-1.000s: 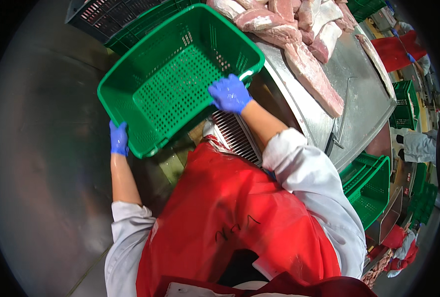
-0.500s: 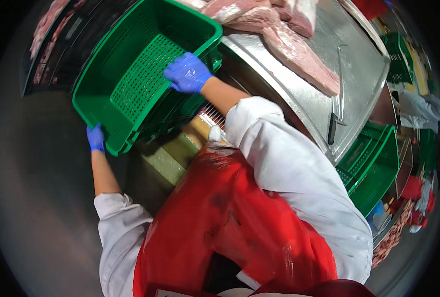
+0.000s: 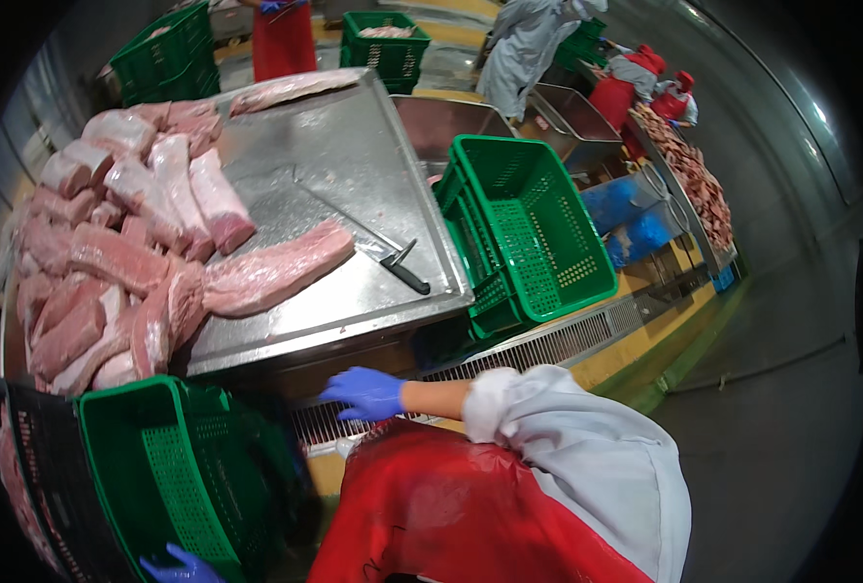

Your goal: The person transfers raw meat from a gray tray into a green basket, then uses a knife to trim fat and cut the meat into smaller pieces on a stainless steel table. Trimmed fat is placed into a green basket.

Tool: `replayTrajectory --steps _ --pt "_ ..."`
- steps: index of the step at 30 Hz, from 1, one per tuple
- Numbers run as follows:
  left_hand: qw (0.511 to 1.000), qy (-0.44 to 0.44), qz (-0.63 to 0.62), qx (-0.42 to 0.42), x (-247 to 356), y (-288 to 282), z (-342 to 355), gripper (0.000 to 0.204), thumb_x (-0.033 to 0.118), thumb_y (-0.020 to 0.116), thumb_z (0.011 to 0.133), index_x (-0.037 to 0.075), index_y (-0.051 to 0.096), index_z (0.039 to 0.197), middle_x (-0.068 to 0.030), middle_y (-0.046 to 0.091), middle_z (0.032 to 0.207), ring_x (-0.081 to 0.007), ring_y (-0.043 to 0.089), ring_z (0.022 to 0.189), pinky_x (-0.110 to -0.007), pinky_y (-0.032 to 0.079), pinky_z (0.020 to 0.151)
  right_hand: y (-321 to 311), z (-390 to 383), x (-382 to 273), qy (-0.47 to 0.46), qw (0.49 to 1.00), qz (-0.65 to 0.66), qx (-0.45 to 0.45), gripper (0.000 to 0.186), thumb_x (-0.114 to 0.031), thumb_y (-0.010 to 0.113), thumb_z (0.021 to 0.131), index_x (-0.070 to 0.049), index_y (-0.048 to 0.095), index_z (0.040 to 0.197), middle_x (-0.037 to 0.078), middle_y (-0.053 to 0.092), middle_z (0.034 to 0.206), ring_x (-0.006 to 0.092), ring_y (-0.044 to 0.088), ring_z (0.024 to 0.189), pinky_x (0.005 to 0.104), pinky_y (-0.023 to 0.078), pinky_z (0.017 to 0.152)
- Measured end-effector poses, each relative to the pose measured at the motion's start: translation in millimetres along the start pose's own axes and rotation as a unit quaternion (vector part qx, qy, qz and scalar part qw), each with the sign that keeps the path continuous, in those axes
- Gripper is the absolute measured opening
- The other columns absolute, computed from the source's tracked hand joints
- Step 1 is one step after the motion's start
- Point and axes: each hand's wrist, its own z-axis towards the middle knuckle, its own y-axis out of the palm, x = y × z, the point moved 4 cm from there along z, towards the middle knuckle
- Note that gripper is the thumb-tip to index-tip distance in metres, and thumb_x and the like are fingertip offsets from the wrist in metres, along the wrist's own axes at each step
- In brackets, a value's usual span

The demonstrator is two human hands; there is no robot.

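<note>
My right hand (image 3: 363,392), in a blue glove, is open with its fingers stretched out to the left. It hangs over the floor grating just off the table's near edge and holds nothing. At the lower left, my blue-gloved left hand (image 3: 181,565) is cut off by the picture's rim. Its visible fingers are spread beside the near end of a green perforated crate (image 3: 174,466); whether they touch it I cannot tell. That crate's visible inside holds nothing. Pieces of pale pink meat (image 3: 145,199) are heaped on the metal table (image 3: 305,160) beyond it.
A black-handled knife (image 3: 408,278) lies beside a thin metal hook (image 3: 339,209) on the table. Another green crate (image 3: 538,233) stands at the table's right side. A black crate (image 3: 52,476) with meat sits at the left. Floor grating (image 3: 558,340) runs below. Co-workers (image 3: 538,49) stand farther back.
My view has swung to the right and up, bringing the whole table into sight. My right hand has let go of the green crate and come away from it; my left hand's fingers have spread.
</note>
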Motion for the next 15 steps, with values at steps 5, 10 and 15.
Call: replayTrajectory --steps 5,10,15 --pt "0.948 0.126 -0.214 -0.198 136 74 6 0.054 0.017 0.062 0.095 -0.004 0.045 0.141 -0.026 0.054 0.137 -0.0397 0.055 0.122 -0.046 0.045 0.102 -61 -155 42 0.207 0.973 -0.022 0.097 0.035 -0.031 0.066 0.091 -0.008 0.063 0.117 0.016 0.068 0.108 0.0368 0.066 0.099 0.0468 0.053 0.086" --pt "0.869 0.246 -0.191 -0.384 251 98 -27 0.055 0.011 0.065 0.089 -0.003 0.048 0.139 -0.0266 0.058 0.13 -0.0418 0.059 0.116 -0.046 0.047 0.1 -160 -258 49 0.246 0.932 -0.03 0.264 0.032 -0.032 0.065 0.092 -0.01 0.065 0.115 0.015 0.069 0.101 0.0362 0.068 0.09 0.0447 0.055 0.079" --pt "0.813 0.347 -0.082 -0.461 303 128 -104 0.061 0.024 0.067 0.088 -0.001 0.047 0.14 -0.0275 0.058 0.13 -0.0437 0.057 0.118 -0.05 0.045 0.1 -292 -350 117 0.242 0.9 -0.097 0.35 0.027 -0.03 0.066 0.091 -0.01 0.067 0.109 0.014 0.069 0.093 0.0342 0.068 0.084 0.0417 0.054 0.072"
